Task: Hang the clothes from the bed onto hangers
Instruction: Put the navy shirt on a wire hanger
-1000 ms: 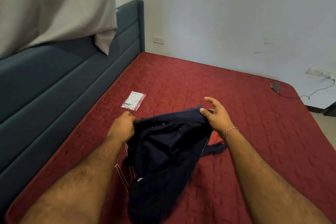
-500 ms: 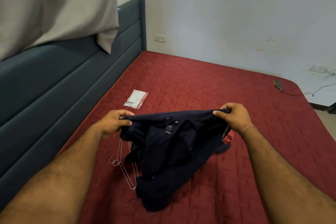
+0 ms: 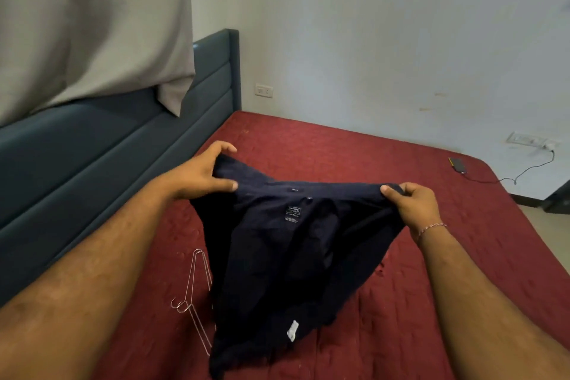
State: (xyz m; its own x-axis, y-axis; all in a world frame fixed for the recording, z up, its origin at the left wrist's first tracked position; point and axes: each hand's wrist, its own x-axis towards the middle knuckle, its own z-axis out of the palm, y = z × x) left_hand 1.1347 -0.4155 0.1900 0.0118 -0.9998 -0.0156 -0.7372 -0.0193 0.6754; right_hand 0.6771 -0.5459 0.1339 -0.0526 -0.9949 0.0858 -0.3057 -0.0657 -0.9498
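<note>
Red quilted bed (image 3: 354,157) fills most of the view, with a teal padded headboard (image 3: 123,145) along the left and a plain wall behind. The person's got a dark navy shirt (image 3: 293,256) held up over the mattress, stretched between both hands so the inside label faces up. The left hand (image 3: 203,173) pinches one end of the top edge between thumb and fingers, and the right hand (image 3: 416,207) has its fingers curled round the other end, so both are gripping cloth, not spread flat.

Two thin wire hangers (image 3: 197,293) lie on the bed just beside the shirt's left edge, partly tucked under it.

Looks like the sorting-out stage: finding the collar and shoulders before a hanger goes in. Best bet is probably to keep the neckline taut, let the body hang free, then hold the collar with one hand while the other grabs a hanger. Those wires look nested, so they might lift together.
</note>
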